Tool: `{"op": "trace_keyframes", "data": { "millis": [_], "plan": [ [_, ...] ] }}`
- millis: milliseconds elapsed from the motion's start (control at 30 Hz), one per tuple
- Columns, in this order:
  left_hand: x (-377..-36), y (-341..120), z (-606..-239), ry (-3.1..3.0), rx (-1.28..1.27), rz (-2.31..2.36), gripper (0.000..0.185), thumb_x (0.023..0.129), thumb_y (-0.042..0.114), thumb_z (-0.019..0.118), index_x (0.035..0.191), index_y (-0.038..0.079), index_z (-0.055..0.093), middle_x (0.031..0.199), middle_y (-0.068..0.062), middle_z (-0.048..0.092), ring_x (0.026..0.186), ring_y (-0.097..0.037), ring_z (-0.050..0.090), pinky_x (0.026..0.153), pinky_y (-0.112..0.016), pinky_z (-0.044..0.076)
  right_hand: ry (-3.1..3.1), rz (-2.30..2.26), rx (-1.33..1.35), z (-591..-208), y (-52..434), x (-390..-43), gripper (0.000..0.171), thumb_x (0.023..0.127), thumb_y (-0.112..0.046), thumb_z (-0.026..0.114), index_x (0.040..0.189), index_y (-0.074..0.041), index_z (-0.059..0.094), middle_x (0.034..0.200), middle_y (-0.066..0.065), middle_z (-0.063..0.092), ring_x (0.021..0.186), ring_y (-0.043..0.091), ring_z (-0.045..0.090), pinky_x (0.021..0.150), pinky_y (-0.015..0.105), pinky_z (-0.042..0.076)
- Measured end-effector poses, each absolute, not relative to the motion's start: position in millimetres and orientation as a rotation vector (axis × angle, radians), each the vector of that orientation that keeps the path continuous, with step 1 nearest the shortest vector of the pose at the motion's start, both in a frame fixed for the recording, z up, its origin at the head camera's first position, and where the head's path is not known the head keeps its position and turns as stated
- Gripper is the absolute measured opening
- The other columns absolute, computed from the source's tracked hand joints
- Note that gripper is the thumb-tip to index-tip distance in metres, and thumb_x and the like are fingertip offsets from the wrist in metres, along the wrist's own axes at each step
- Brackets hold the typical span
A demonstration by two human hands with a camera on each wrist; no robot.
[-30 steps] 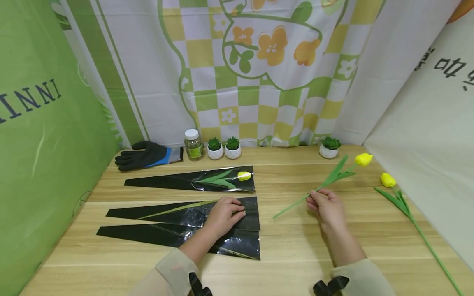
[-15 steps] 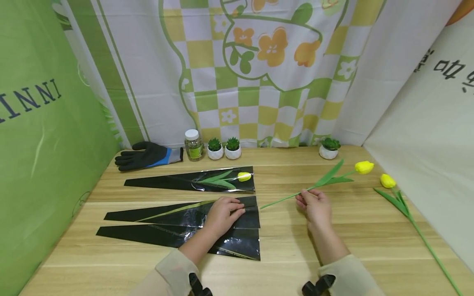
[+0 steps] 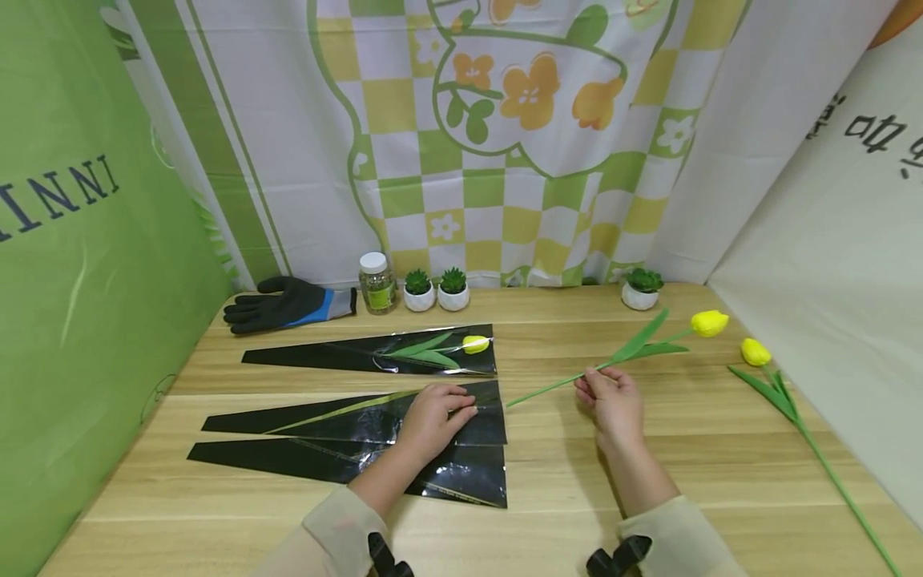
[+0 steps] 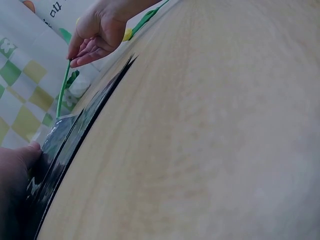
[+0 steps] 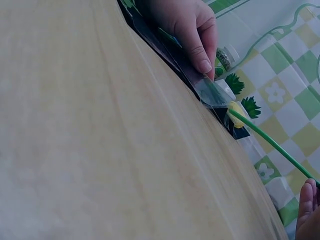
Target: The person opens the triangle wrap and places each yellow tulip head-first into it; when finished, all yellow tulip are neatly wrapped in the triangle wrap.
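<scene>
My left hand (image 3: pixel 437 421) lies over the wide right end of the middle black flower sleeve (image 3: pixel 342 418). In the right wrist view, its thumb and a finger pinch the clear film (image 5: pixel 212 95) near the sleeve's mouth. With thumb and fingertips, my right hand (image 3: pixel 613 405) grips the green stem of a yellow artificial tulip (image 3: pixel 634 346). The flower head points right, and the stem's lower tip is at the sleeve's right edge; whether it is inside cannot be told. Just in front, partly under my left forearm, another black sleeve (image 3: pixel 469 473) overlaps the middle one.
Farther back lies a black sleeve (image 3: pixel 310 354) with a tulip (image 3: pixel 475 344) inside. Another yellow tulip (image 3: pixel 755 351) lies along the table's right side. At the back are a work glove (image 3: pixel 277 306), a jar (image 3: pixel 377 284) and small potted succulents (image 3: pixel 453 290).
My right hand has moved left with the tulip, bringing the stem's tip from right of the middle sleeve to its edge. The left hand has stayed in place while that sleeve shifted very slightly.
</scene>
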State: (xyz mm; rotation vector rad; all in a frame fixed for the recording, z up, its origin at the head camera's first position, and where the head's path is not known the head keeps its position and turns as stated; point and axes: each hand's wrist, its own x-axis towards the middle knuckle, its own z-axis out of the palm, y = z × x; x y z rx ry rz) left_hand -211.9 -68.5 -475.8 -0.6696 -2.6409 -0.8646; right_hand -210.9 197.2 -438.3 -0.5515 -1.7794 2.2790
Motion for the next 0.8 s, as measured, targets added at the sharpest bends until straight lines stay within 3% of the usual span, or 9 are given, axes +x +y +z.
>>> {"op": "trace_keyframes", "data": {
  "millis": [800],
  "plan": [
    [-211.7,-68.5,-475.0,-2.652,-0.677,-0.887,0.022,0.090,0.025,0.071,0.105,0.012,0.078,0.112,-0.004,0.072,0.110,-0.024,0.063,0.098,-0.040,0.050,-1.809,2.321,-0.520,-439.8,186.6,-210.8,0.015,0.098,-0.004,0.054,0.107,-0.007,0.042,0.074,-0.010,0.065,0.071,0.001,0.067,0.071,0.016,0.058]
  ]
}}
